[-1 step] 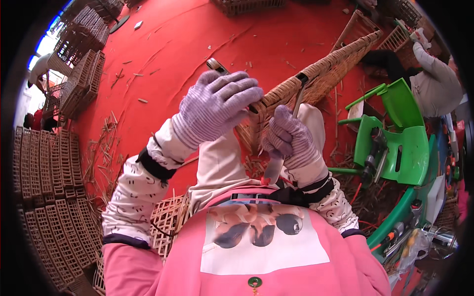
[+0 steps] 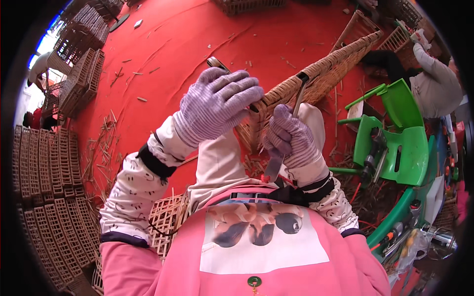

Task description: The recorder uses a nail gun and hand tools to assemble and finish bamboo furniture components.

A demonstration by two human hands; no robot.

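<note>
A woven rattan panel or basket (image 2: 323,71) with a wrapped rim slants up from my lap toward the far right. My left hand (image 2: 217,103), in a lilac striped glove, lies over its near corner with the fingers bent together around the rim. A pale rounded end (image 2: 216,63) with a dark part sticks out beyond that hand; its kind is unclear. My right hand (image 2: 294,138), gloved alike, is closed around a metal hand tool (image 2: 299,97). The tool's thin shank reaches up to a dark gap in the rim, and its flat lower end shows below the fist.
Brown slatted crates (image 2: 49,167) are stacked at the left. A green plastic chair (image 2: 407,150) with a power tool on it stands at the right. Beyond it a person (image 2: 434,84) sits bent over. Cane scraps (image 2: 106,140) litter the red floor covering (image 2: 168,49).
The lower end of the metal tool has turned slightly and looks darker. My left sleeve has shifted a little to the left; both hands keep nearly the same place.
</note>
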